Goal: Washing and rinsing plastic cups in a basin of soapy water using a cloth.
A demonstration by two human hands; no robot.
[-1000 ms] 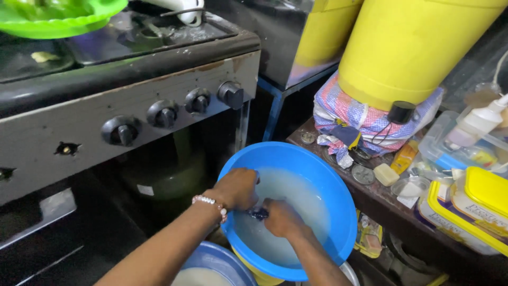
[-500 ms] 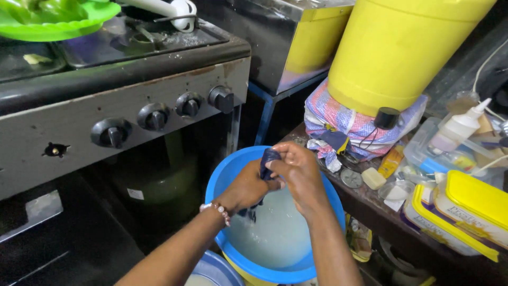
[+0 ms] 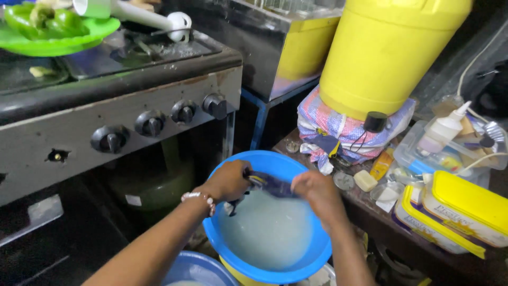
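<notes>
A blue plastic basin [image 3: 317,254] holding cloudy water sits low in front of me. Above the water I hold a small dark wet cloth [image 3: 272,185] stretched between both hands. My left hand [image 3: 227,181], with a bead bracelet on the wrist, grips its left end. My right hand [image 3: 315,191] grips its right end, fingers curled tight. The cloth hangs clear of the water.
A gas stove [image 3: 132,106] with three knobs stands at left, with a green plate of peppers [image 3: 53,32] on top. A big yellow container [image 3: 391,53] rests on striped cloth at right. A low shelf [image 3: 370,206] holds soap, tubs and a white bottle [image 3: 444,130]. Another blue bowl [image 3: 196,270] lies below.
The hands lifted the cloth out of the water, raised it over the basin's far rim, then lowered it and pulled it out between them above the water.
</notes>
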